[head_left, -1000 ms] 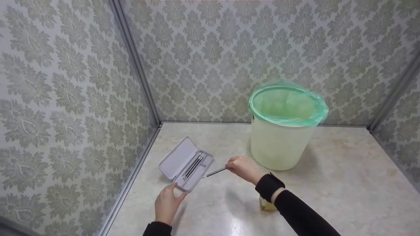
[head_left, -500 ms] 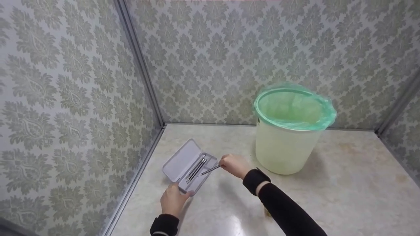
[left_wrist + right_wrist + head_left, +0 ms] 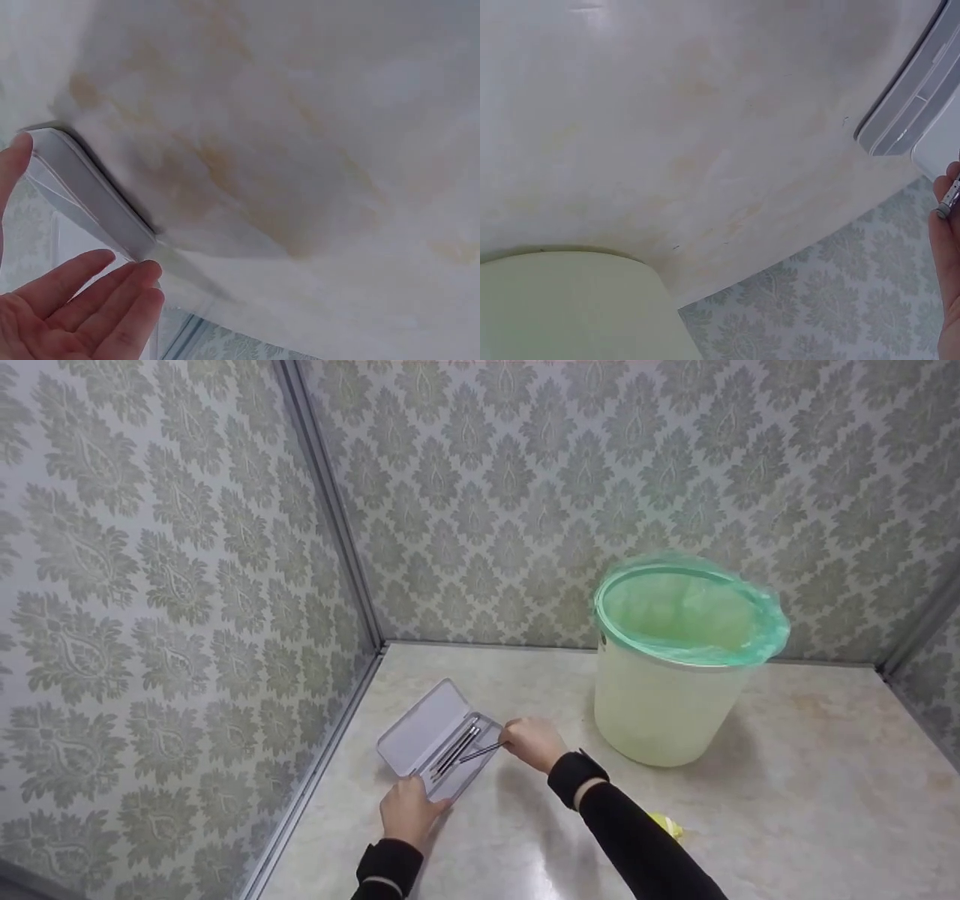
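Observation:
A light grey pencil case [image 3: 426, 727] lies open on the table, its lid folded back to the left. Several dark pencils [image 3: 455, 750] rest side by side in its tray. My left hand [image 3: 409, 812] holds the near end of the case, thumb at one corner and fingers at the other, as the left wrist view also shows. Between the fingertips of my right hand [image 3: 534, 741] is another pencil [image 3: 481, 751], pinched near its metal-banded end. Its far tip hangs over the tray; whether it touches cannot be told. The right wrist view catches the banded end [image 3: 948, 202].
A pale bin [image 3: 667, 712] with a green bag over its rim stands behind and right of my right hand. A small yellow object [image 3: 667, 825] is partly hidden by the right sleeve. Patterned walls bound the table at the left, back and right.
The right hand has moved left, bringing the pencil from beside the case to over its tray. The left hand keeps its hold on the case. The head view has shifted slightly.

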Tool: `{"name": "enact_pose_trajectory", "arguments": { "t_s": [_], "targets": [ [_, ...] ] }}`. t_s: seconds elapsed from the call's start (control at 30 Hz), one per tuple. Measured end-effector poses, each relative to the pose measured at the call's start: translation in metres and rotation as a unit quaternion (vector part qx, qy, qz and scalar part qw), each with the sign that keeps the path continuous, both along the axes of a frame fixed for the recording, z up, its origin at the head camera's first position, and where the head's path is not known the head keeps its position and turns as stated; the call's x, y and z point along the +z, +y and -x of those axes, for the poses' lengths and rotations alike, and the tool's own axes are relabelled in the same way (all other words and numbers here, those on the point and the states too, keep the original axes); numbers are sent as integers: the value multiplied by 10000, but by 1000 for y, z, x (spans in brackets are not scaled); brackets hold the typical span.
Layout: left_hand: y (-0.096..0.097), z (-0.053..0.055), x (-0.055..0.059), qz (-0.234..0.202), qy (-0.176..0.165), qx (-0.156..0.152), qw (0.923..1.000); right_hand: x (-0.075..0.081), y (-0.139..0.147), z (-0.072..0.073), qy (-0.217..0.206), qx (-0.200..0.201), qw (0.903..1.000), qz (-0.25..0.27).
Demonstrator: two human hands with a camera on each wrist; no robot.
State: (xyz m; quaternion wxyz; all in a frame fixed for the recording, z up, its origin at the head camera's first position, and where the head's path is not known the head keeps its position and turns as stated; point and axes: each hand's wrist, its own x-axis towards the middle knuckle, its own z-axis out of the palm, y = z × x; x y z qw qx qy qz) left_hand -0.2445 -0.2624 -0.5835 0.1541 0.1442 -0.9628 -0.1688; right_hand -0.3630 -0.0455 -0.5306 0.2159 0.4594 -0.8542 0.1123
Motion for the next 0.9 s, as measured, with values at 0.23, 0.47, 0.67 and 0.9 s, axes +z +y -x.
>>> {"name": "enact_pose_trajectory", "arguments": {
  "t_s": [0.23,0.47,0.67,0.9],
  "targets": [
    [-4,-5,-3,97,367,-292,9989,-8,0,3,-140,122,9998,74],
    [-12,-13,-4,304,231,-808,9960,-15,3,4,-205,69,9997,89],
    [-18,-19,-6,563,117,-1482,9873,-18,5,1,-265,-33,9996,-3],
    [-18,-25,0,450,-384,-2015,9777,-22,5,-4,-732,31,9970,-228]
  ]
}}
